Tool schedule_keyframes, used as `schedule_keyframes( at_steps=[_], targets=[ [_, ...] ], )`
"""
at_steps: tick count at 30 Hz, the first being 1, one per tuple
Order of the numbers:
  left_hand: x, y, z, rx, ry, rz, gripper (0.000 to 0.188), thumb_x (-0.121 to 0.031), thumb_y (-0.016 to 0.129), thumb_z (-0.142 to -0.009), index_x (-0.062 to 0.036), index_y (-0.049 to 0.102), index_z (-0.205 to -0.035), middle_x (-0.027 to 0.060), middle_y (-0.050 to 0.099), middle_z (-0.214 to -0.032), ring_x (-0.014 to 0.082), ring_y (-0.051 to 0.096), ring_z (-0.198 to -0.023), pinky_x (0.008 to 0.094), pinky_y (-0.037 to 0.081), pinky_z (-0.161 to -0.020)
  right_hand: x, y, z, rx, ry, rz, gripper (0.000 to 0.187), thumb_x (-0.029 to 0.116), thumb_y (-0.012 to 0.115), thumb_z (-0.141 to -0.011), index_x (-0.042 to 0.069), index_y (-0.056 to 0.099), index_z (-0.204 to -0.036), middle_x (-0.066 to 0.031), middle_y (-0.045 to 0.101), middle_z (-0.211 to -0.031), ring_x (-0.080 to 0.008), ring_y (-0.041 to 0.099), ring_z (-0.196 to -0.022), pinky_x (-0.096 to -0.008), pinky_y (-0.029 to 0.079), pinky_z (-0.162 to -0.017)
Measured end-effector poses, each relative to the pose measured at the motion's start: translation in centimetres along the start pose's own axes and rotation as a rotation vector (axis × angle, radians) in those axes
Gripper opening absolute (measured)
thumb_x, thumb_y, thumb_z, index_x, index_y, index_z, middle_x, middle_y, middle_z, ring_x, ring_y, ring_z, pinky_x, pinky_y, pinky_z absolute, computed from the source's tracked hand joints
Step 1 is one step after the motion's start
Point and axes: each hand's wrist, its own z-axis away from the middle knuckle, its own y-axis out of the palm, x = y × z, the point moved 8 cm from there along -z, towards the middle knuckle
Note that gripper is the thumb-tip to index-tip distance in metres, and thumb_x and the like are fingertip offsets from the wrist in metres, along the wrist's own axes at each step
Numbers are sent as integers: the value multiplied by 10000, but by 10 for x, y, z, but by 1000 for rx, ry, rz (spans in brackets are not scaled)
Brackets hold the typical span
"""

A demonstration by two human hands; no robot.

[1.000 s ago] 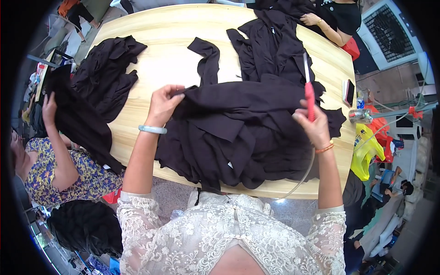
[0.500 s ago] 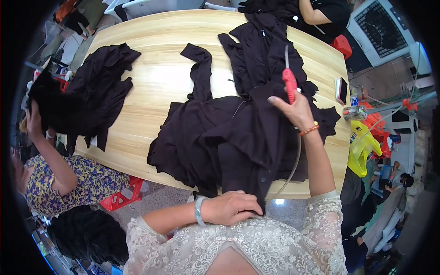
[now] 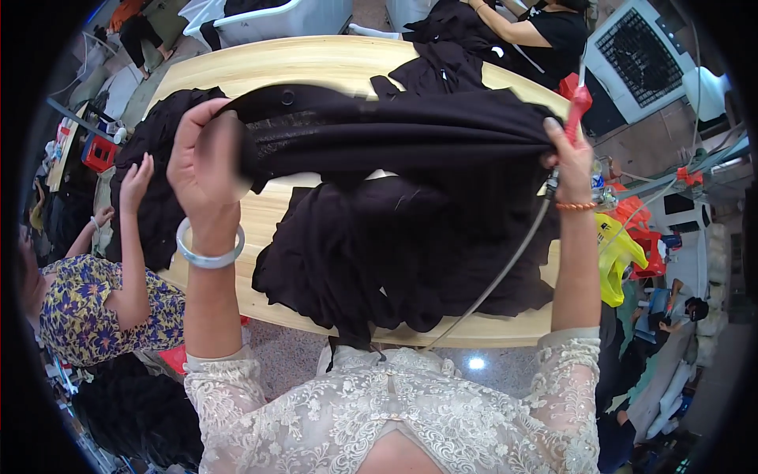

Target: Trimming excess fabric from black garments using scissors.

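Observation:
A black garment [image 3: 410, 130] is stretched between my raised hands over the table. My left hand [image 3: 207, 162], blurred by motion, grips its left end, where a small round button or eyelet shows. My right hand [image 3: 575, 166] pinches the other end and also holds a red air blow gun [image 3: 579, 104], its thin metal nozzle pointing up. A hose [image 3: 505, 272] runs from the gun down toward my lap. Below the stretched cloth, more black garments [image 3: 339, 261] lie heaped on the wooden table [image 3: 245, 67], partly hidden.
At the left, a person in a flowered dress [image 3: 95, 308] sits beside another dark pile [image 3: 150, 205]. Across the table a person in black [image 3: 545, 31] handles dark cloth. A white tub [image 3: 276, 28] stands beyond the far edge. A yellow bag [image 3: 616, 265] hangs at the right.
My left hand has risen from my lap to the upper left with the garment's end. My right hand has moved right and slightly up with the blow gun. The cloth is now stretched.

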Motion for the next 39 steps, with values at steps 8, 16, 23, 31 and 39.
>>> schedule_keyframes(
  at_steps=[8,16,23,31,39],
  targets=[
    [29,14,171,924,-330,-332,121,-55,682,-772,-90,651,-883,79,663,-856,291,610,-745,357,472,-697,-39,-42,126,199,228,495,201,205,689,-881,37,599,-947,47,510,-610,-41,472,-464,-210,373,-422],
    [69,36,278,849,-761,-184,263,-153,718,-826,-13,647,-1036,81,650,-917,184,626,-785,303,509,-689,-107,-79,232,186,162,1369,235,249,629,-891,41,584,-988,-216,622,-867,-425,602,-801,-491,473,-675],
    [94,108,321,464,-1652,440,563,-215,709,-877,87,441,-1270,143,632,-1036,159,666,-683,237,541,-582,-59,-46,233,149,-205,825,410,-110,560,-788,13,463,-1167,-215,617,-1049,-398,644,-922,-387,518,-783],
    [123,110,330,434,-1573,485,202,-152,680,-898,31,615,-839,133,677,-796,204,696,-748,273,558,-680,-74,-17,282,670,-202,1067,225,63,669,-726,72,581,-933,-125,614,-859,-329,580,-826,-419,485,-720],
    [130,98,329,362,-1553,603,187,-130,676,-899,41,631,-838,146,691,-901,210,690,-809,330,568,-778,-89,4,299,874,236,999,192,196,652,-853,59,552,-944,-182,607,-684,-406,609,-667,-477,478,-622]
  ],
)
